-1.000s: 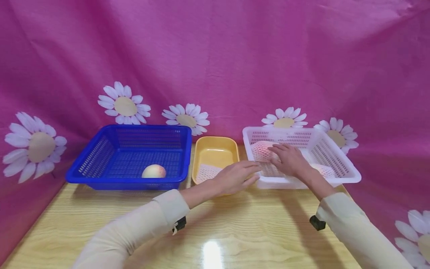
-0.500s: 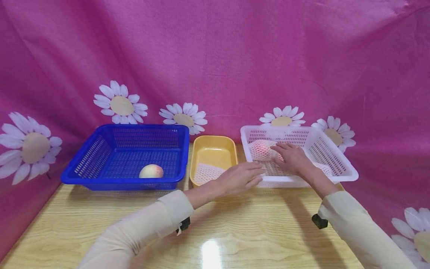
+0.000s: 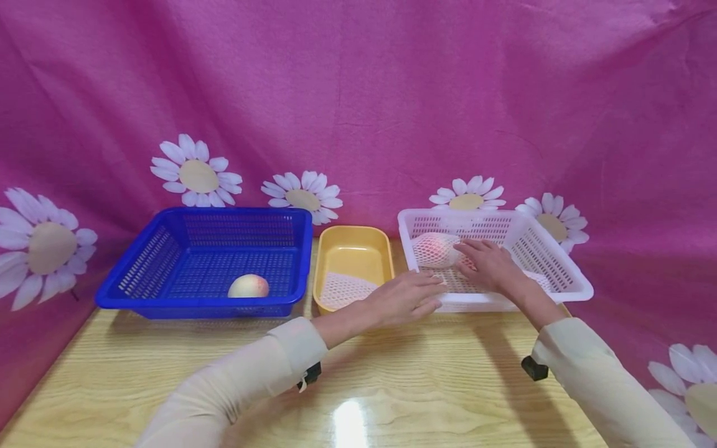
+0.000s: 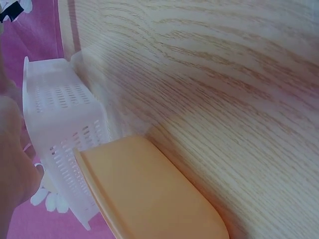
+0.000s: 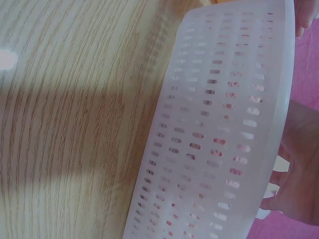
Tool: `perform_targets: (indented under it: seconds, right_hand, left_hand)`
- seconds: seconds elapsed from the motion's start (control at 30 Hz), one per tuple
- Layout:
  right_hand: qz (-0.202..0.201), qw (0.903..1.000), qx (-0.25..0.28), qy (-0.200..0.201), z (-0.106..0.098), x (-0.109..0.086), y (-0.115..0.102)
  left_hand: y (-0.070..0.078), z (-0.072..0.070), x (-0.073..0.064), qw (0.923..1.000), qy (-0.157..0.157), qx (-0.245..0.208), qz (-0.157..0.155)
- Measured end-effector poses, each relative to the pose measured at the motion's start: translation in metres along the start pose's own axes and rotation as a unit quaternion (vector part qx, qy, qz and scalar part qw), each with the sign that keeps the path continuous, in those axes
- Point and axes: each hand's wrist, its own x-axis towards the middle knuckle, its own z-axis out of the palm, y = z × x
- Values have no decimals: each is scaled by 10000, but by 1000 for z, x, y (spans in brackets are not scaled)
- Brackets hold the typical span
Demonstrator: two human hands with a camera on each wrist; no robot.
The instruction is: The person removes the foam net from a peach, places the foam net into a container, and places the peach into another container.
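Observation:
In the head view, my right hand (image 3: 490,266) reaches into the white basket (image 3: 571,291), fingers loosely spread over a reddish, netted shape only partly visible. Just left of its fingertips lies a peach in a white foam net (image 3: 435,250); whether they touch it I cannot tell. Another white foam net (image 3: 540,281) shows partly behind my right wrist. My left hand (image 3: 406,295) stretches palm down beside the basket's front left corner, holding nothing. In the right wrist view, the basket wall (image 5: 219,114) hides the right fingertips.
Left of the white basket stands a yellow tray (image 3: 353,231) with a loose foam net (image 3: 344,289) inside. A blue basket (image 3: 204,302) with one bare peach (image 3: 248,286) is farther left. All stand on a wooden table (image 3: 420,386) before a pink flowered cloth (image 3: 358,112).
My left hand has shifted right along the white basket's front. The right hand has moved slightly right, uncovering more of the netted fruit. The view has drifted a little.

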Motion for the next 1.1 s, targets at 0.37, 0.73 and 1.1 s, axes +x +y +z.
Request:
perform_targets:
  seconds: [0.37,0.73,1.1]
  right_hand:
    - [-250,9988,416,-66,4,0,15]
    - [146,9955,784,-506,2,5,21]
    - [577,9959,163,-672,6,-2,29]
  left_hand:
    - [-1,4,1,9997,-55,252,-59]
    - [0,6,2,9994,83,322,-105]
    - [-1,11,3,9978,89,659,-75]
